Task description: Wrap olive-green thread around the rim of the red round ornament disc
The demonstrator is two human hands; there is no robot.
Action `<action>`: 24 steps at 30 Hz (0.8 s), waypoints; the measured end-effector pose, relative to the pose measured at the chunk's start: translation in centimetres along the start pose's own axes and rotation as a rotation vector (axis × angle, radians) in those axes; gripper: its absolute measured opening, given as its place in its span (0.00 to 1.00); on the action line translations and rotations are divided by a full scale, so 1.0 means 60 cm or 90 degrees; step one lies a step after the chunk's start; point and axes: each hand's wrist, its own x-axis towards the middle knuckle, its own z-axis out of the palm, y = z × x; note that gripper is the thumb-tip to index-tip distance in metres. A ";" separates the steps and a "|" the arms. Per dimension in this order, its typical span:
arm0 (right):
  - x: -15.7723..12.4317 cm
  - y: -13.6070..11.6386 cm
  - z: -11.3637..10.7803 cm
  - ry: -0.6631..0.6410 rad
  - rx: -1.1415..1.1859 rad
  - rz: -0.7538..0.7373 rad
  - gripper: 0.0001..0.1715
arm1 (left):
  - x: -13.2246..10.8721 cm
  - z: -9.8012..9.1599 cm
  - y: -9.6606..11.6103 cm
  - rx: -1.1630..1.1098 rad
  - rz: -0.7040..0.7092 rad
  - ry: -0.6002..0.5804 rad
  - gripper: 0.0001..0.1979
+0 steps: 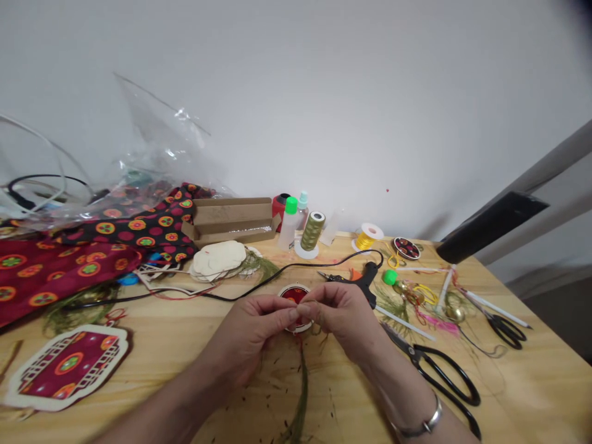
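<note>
My left hand (254, 330) and my right hand (345, 317) meet with pinched fingertips at the middle of the table. Whatever sits between the fingers is too small to make out. Directly behind and under the fingertips is a round ornament (293, 292) with dark red patterned fabric and a pale rim, partly covered by the hands. A green tassel (303, 394) hangs from red thread at its lower side and trails toward me. Right of my right hand lie large black-handled scissors (446, 370). Beyond it rests a black glue gun (365, 282) with a white glue stick in it.
At left lie a larger fabric-fronted ornament (69, 364) and patterned cloth (134, 225). Pale cut-out shapes (217, 259) sit before an open cardboard box (234, 219). A green thread cone (313, 231), a yellow spool (367, 235) and smaller scissors (506, 330) stand or lie around. A black cord (287, 266) crosses the table.
</note>
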 end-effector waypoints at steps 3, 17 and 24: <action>-0.001 -0.003 0.002 -0.004 0.006 0.012 0.05 | -0.001 0.001 0.003 0.006 0.001 -0.008 0.03; 0.001 0.003 0.002 0.003 0.024 0.012 0.07 | -0.002 0.000 0.006 0.042 -0.005 0.018 0.03; 0.003 0.004 0.001 -0.010 -0.012 0.009 0.07 | -0.002 -0.003 0.002 0.059 0.003 0.024 0.03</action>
